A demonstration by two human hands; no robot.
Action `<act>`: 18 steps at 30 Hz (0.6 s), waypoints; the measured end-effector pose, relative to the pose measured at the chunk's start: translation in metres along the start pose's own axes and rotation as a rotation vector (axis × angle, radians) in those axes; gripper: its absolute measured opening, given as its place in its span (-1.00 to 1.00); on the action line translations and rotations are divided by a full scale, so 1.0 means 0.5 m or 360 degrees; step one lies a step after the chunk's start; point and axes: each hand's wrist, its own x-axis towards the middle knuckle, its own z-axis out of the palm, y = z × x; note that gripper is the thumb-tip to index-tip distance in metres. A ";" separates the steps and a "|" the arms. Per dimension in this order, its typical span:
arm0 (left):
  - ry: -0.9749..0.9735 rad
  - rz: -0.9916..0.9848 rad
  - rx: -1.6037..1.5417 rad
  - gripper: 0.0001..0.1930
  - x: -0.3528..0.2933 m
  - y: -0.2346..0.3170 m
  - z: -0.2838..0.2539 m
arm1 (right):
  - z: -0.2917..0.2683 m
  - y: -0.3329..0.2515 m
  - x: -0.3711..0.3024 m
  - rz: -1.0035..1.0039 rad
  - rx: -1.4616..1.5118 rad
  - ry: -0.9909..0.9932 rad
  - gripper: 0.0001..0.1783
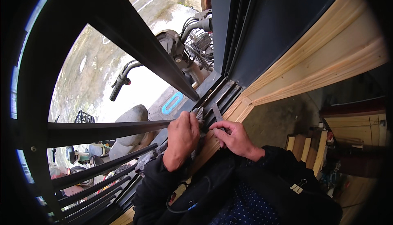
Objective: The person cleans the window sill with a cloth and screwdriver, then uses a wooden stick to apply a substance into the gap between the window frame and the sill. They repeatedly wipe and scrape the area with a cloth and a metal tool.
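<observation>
My left hand (183, 137) is closed over a grey fuzzy cloth (150, 159), which shows below the wrist and past the knuckles. It presses down at the dark window track (223, 94). Just to its right, my right hand (235, 139) pinches a thin, flat grey strip (216, 112) between thumb and fingers. The strip's far end points up into the grooves of the track. Part of the cloth and the strip's near end are hidden by my fingers.
Dark metal bars (110, 132) cross the opening on the left. Beyond them stands an electric scooter (174, 46). A pale wooden frame (282, 65) runs along the inner side of the track. Stacked wooden boards (305, 149) and a wooden cabinet (356, 130) are at the right.
</observation>
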 end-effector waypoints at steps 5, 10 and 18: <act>0.0033 -0.0022 0.0049 -0.74 0.014 -0.002 0.008 | 0.003 0.000 0.002 -0.0020 0.0022 0.0005 -0.78; 0.0030 0.0006 0.0029 -0.73 0.013 -0.009 0.008 | 0.005 -0.003 0.002 -0.0012 -0.0011 -0.0001 -0.79; -0.0015 0.0081 0.0160 -0.70 0.001 -0.026 0.015 | 0.007 -0.005 0.001 0.0016 -0.0045 0.0015 -0.79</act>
